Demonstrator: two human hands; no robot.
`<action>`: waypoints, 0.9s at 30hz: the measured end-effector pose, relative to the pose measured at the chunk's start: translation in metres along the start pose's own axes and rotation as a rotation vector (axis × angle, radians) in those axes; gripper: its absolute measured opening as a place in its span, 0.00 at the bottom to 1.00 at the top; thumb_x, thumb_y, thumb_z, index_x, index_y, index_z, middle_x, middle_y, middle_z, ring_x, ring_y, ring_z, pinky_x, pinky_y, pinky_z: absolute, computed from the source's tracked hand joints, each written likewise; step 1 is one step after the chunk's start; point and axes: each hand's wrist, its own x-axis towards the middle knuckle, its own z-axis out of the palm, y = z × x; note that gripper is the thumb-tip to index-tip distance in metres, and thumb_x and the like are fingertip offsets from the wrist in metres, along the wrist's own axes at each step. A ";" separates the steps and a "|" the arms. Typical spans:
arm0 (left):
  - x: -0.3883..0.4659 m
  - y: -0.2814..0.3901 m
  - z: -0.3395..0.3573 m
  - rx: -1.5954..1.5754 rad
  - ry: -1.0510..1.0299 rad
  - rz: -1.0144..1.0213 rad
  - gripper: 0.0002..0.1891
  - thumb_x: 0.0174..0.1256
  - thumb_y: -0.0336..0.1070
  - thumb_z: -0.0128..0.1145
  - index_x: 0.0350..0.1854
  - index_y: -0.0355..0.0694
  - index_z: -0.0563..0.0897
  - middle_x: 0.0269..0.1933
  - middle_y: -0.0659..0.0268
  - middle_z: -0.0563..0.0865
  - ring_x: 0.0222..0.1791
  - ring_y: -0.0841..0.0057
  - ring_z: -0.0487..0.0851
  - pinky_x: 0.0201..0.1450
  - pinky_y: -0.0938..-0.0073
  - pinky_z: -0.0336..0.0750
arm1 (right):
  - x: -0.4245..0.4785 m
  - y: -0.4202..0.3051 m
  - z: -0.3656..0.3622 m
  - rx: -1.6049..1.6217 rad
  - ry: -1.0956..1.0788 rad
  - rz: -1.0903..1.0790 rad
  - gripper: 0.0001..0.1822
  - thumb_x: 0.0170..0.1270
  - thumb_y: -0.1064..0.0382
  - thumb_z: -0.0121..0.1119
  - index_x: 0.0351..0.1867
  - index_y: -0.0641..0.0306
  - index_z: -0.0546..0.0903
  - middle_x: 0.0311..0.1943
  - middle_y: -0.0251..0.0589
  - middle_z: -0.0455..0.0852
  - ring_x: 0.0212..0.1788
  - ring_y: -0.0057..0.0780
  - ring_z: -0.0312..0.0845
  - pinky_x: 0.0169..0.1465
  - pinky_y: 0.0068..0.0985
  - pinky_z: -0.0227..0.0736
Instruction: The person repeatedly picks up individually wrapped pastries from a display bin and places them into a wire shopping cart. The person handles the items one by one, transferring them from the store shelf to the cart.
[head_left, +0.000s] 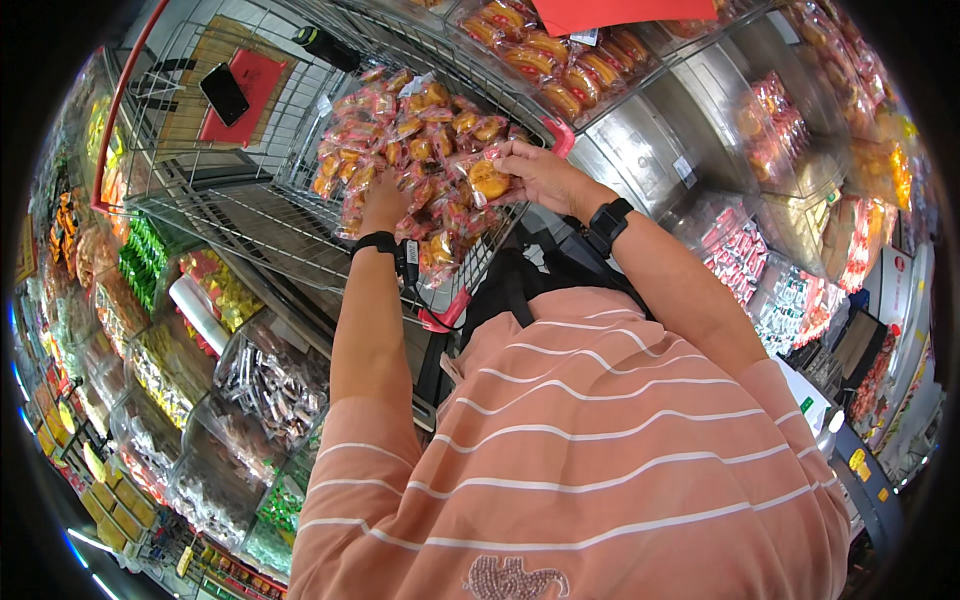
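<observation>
A heap of small round pastries in clear-and-red wrappers lies in a wire shopping cart. My right hand grips one wrapped round pastry by its right side, just above the heap. Into the heap's lower left part reaches my left hand, its fingers partly hidden among the packets, so whether it holds one cannot be told. Both wrists wear black bands.
A black phone rests on a red sheet at the cart's far left, near a dark bottle. A bin of wrapped pastries stands beyond the cart. Bins of wrapped sweets line the left, with more on the right.
</observation>
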 end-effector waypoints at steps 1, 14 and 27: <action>0.001 -0.004 0.003 0.021 -0.033 -0.013 0.29 0.64 0.42 0.61 0.68 0.40 0.73 0.65 0.46 0.77 0.66 0.46 0.74 0.66 0.51 0.72 | 0.000 0.000 0.001 -0.008 -0.004 0.007 0.14 0.75 0.61 0.58 0.56 0.59 0.73 0.52 0.41 0.84 0.56 0.33 0.83 0.58 0.38 0.83; -0.060 0.060 -0.083 -1.478 -0.357 -0.122 0.21 0.73 0.38 0.49 0.64 0.33 0.75 0.57 0.58 0.85 0.52 0.64 0.87 0.53 0.61 0.83 | 0.003 0.003 -0.008 0.042 -0.005 -0.002 0.20 0.73 0.63 0.58 0.62 0.65 0.71 0.58 0.45 0.81 0.61 0.37 0.81 0.64 0.43 0.80; -0.081 0.096 -0.102 -1.599 -0.381 -0.125 0.15 0.76 0.39 0.55 0.57 0.35 0.78 0.51 0.60 0.87 0.50 0.66 0.87 0.51 0.61 0.83 | 0.006 0.005 -0.010 0.051 -0.048 -0.008 0.26 0.74 0.63 0.57 0.70 0.64 0.66 0.61 0.43 0.79 0.63 0.36 0.79 0.64 0.43 0.79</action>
